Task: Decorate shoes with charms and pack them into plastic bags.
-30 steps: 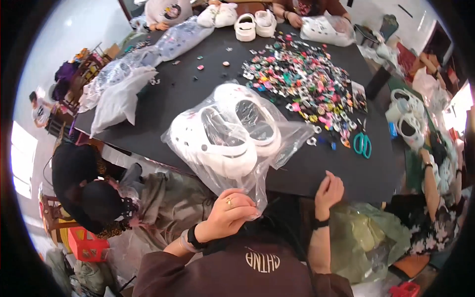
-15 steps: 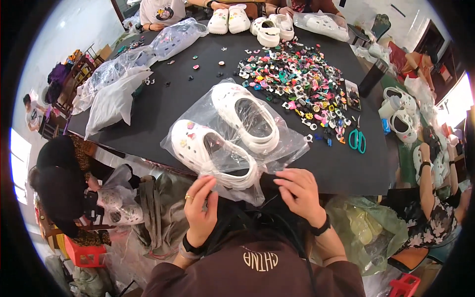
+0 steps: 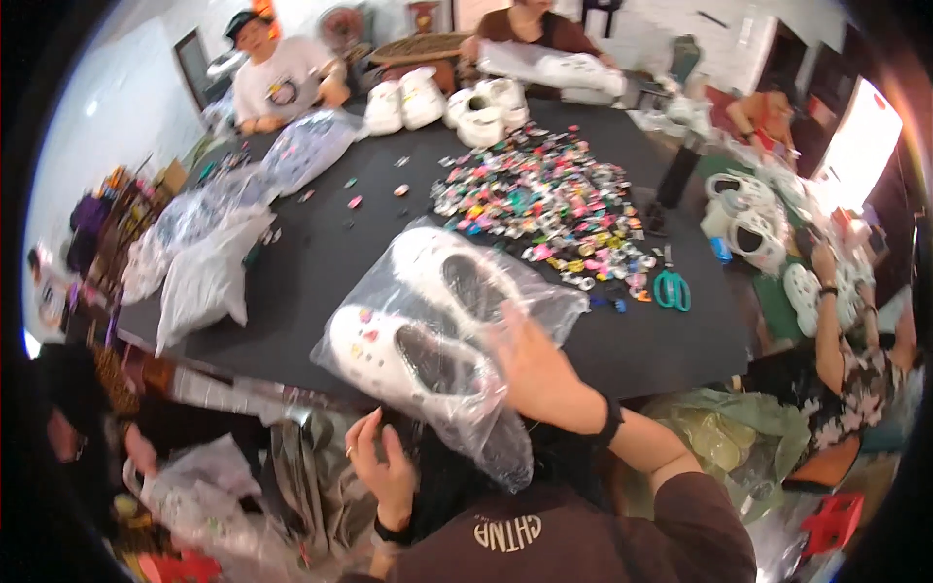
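Observation:
A pair of white clogs (image 3: pixel 384 352) with small coloured charms lies in a clear plastic bag (image 3: pixel 501 457) at the near edge of the black table. The bag's loose end hangs over the edge toward me. My right hand (image 3: pixel 544 379) reaches over the bag beside the clogs' heels; its fingers are smeared by motion, so their grip does not show. Lower left, my left hand (image 3: pixel 384 471) is apart from the bag, fingers loosely spread and holding nothing.
On the table (image 3: pixel 671 350) lies a heap of colourful shoe charms (image 3: pixel 544 199), with teal-handled scissors (image 3: pixel 672 289) to its right. Bagged clogs (image 3: pixel 209 277) line the left; loose white clogs (image 3: pixel 421 100) stand at the back. A dark bottle (image 3: pixel 677 175) stands right. Several people sit around.
My right hand has moved left and forward onto the bag. My left hand has drawn away from the bag. Across the table, a person has lifted a bagged pair of clogs. The view has tilted up.

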Tool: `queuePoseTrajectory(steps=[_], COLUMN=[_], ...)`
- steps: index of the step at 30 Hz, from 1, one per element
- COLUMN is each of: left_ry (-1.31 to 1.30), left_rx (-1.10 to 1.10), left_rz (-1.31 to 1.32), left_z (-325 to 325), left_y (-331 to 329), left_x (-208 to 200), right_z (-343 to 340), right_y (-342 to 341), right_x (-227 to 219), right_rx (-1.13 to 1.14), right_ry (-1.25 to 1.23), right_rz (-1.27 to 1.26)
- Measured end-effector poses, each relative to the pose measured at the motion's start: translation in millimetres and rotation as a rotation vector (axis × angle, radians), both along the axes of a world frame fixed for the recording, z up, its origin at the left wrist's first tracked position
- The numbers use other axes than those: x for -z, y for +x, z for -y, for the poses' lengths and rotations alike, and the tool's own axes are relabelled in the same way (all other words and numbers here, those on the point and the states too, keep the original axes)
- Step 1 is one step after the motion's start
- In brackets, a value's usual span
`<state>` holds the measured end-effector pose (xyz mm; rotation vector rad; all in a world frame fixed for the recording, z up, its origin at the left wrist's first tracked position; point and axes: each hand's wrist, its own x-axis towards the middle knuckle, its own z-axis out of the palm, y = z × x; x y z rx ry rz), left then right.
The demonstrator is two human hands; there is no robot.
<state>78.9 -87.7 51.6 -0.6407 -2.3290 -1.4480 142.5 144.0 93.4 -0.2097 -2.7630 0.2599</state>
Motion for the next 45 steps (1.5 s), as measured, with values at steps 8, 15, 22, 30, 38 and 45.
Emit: queuePoseTrajectory(steps=[8,15,22,30,38,45], left_ry=[-0.128,-0.015,0.022,0.559,1.063,0.684], left_rx=[-0.07,0.065,-0.002,0.134,0.559,0.698], left_rz=[0.097,0.071,0.184,0.585,0.839,1.108], left_z=[17,-6,27,43,36,18], left_y=[-16,-26,-33,-46,-73,-84], left_x=[25,34,64,41,-11,-2], right_z=[20,5,8,2,9,26], right_y=[-15,-73,-62,0,59,68], right_x=[-15,7,38,29,54,40], right_rx=[0.1,0.003,0.033,0.111,-0.147,-0.285], right_ry=[0.083,-0.22,-0.293,-0.116,-0.182,0.017], right_rz=[0.126,-0.108,-0.246,-0.367,-0.256,-0.241])
